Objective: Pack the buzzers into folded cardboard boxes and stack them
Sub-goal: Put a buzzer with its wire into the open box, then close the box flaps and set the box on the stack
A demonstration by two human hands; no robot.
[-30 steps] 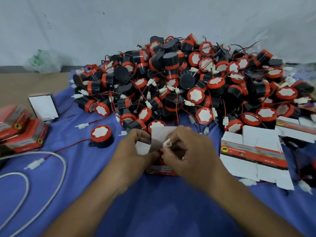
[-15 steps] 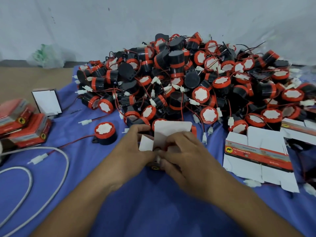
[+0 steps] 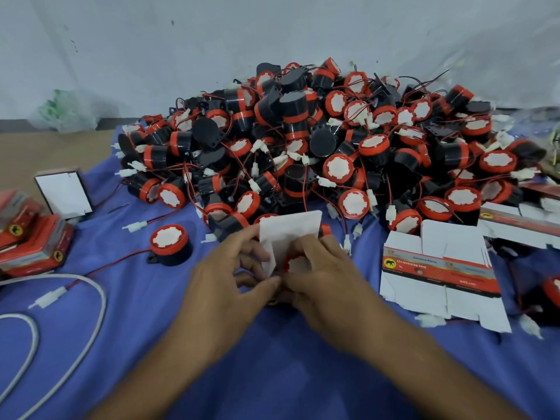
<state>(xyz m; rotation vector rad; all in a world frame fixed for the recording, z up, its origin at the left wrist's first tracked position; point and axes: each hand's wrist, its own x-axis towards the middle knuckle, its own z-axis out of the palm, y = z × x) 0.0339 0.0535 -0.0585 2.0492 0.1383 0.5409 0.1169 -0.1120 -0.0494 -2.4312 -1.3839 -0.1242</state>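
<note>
Through your head camera, both of your hands meet at the near middle of the blue cloth [image 3: 272, 374], around one small box [image 3: 291, 230]. Your left hand [image 3: 230, 280] has its fingers curled and pinches the box's white side flap. Your right hand [image 3: 327, 277] curls over the open top and grips the box from the other side. The box's lid flap stands upright behind your fingers, and a red-faced buzzer [image 3: 298, 265] sits inside the opening, partly hidden by your right fingers.

Just beyond the box rises the big pile of buzzers [image 3: 333, 140], black and red with tangled wires. One loose buzzer [image 3: 169, 244] lies apart on the cloth to the left of your left hand. To the right of your right hand a flat unfolded carton [image 3: 439, 274] lies printed side up. At the far left edge are stacked red packed boxes [image 3: 33, 241], with a white cable [image 3: 60, 313] looping in front of them.
</note>
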